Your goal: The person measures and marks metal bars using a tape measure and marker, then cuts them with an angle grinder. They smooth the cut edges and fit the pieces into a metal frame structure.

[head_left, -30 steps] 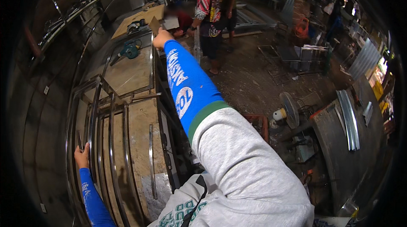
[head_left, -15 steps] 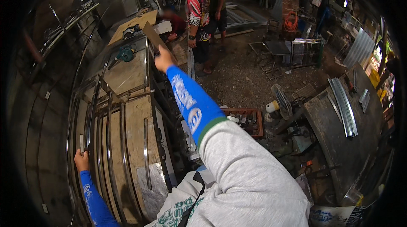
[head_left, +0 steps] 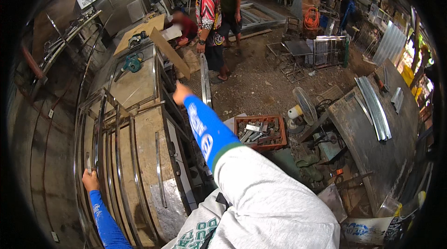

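At the left edge of the workbench, my left hand is closed round a short, flat light-coloured strip that stands up from the fingers. It rests beside the long metal tubes lying along the bench. My right hand reaches forward past the bench's right side, with one finger stretched out and nothing seen in it. Just beyond it a flat brown board is tilted, its lower end a little apart from the fingers. The rest of the right fingers are partly hidden.
A green power tool lies on the far bench. One person in a patterned shirt stands ahead by a long metal channel; others are behind. An orange crate of metal scraps, a fan and a dark table are at right.
My right hand has let go of the brown board and moved slightly down and nearer; the board is now beyond it. My left hand still grips the strip. The view has shifted a little.
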Demonstrator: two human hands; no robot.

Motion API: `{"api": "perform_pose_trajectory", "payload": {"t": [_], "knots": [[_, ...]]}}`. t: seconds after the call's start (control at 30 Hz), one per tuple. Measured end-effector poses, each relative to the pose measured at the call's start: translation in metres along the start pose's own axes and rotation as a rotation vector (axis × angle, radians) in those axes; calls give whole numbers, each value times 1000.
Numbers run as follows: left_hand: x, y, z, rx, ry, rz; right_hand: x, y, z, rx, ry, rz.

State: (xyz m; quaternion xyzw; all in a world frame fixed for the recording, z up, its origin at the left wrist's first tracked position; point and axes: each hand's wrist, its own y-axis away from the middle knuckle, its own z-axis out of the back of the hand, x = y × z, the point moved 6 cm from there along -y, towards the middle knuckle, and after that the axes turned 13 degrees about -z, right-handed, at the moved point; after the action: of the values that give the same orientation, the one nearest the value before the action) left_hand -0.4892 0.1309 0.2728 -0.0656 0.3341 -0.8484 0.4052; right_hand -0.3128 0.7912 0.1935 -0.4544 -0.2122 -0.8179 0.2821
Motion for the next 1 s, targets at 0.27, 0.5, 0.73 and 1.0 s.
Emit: {"api": "perform_pose_trajectory", "payload": {"t": [0.27, 0.5, 0.73, 1.0], "knots": [[16, 7, 2, -30, 15, 74, 186, -55, 142, -64, 250, 44], [5, 12, 6, -17, 94, 75, 180, -103, 139, -79, 232, 133], [10, 26, 23, 83, 94, 173, 115, -161, 111, 48, 120, 87], [5, 39, 82, 249, -478, 389, -44, -197, 22, 77, -138, 2]]}}
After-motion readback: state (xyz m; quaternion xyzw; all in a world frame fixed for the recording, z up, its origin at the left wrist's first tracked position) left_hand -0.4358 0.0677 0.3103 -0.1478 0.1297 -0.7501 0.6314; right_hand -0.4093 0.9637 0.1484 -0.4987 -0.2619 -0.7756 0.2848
